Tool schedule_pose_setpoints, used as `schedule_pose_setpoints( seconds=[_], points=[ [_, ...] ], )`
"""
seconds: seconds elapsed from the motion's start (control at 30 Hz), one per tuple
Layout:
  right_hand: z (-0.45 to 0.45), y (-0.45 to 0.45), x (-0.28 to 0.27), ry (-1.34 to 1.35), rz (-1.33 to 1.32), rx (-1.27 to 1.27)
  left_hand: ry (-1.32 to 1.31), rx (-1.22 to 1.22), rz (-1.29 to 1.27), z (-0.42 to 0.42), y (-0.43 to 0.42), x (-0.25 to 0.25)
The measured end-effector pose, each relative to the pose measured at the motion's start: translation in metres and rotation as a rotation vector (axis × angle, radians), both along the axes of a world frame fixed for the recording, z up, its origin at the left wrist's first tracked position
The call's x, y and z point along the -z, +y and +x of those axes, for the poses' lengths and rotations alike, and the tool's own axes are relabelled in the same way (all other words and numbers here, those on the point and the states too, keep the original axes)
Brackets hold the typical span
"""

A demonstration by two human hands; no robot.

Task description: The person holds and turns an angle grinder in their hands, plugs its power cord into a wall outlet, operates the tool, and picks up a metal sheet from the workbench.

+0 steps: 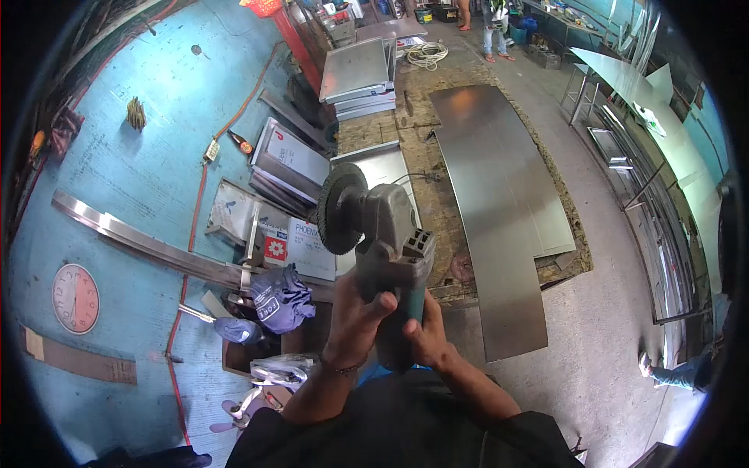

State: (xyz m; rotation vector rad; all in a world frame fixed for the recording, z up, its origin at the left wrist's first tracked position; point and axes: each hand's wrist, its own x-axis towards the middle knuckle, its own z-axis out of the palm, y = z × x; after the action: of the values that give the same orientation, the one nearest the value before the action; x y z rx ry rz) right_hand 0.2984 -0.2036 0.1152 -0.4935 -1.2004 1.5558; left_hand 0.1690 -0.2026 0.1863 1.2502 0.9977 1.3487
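Note:
An angle grinder (390,257) is held up in front of my body, its head pointing away from me. A dark, round flap disc (342,209) is fitted on its left side. My left hand (353,324) is closed around the left of the grinder's body, thumb on top. My right hand (429,334) wraps the green-and-dark body from the right, with its thumb over it. The undersides of both hands are hidden. Beyond the grinder, a long sheet of metal (499,203) lies on the worn wooden workbench (417,105), its near end reaching past the bench edge.
Stacked metal panels (359,70) and a coiled cable (427,55) sit at the bench's far end. Boxes (310,248) and a purple bag (283,300) stand along the blue wall at left. Metal stock fills a rack (655,226) at right. Another person (496,31) stands far back.

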Motion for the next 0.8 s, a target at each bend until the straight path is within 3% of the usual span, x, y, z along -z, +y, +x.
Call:
schedule_pose_setpoints(
  seconds=[0.13,0.33,0.4,0.43,0.5,0.6,0.8],
  points=[
    [0.002,-0.002,-0.009,0.05,-0.067,-0.028,-0.079,-0.001,-0.04,0.006,0.002,-0.009],
    [-0.001,-0.005,-0.001,0.044,-0.123,0.051,0.037,0.019,-0.054,0.009,0.004,-0.002],
    [0.001,-0.003,-0.007,0.0,-0.146,0.065,-0.304,-0.027,-0.227,0.01,0.002,0.002],
    [0.0,-0.004,-0.007,0.003,-0.15,0.068,-0.302,-0.024,-0.231,0.008,0.003,0.001],
    [0.0,-0.001,-0.008,-0.018,-0.076,0.084,-0.052,0.069,-0.162,0.004,0.009,-0.002],
    [0.004,0.0,-0.012,-0.055,-0.034,0.084,-0.185,0.09,-0.162,0.007,0.006,-0.002],
    [0.003,0.002,-0.012,-0.045,0.002,0.095,-0.195,0.009,-0.192,0.012,0.003,-0.014]
  ],
)
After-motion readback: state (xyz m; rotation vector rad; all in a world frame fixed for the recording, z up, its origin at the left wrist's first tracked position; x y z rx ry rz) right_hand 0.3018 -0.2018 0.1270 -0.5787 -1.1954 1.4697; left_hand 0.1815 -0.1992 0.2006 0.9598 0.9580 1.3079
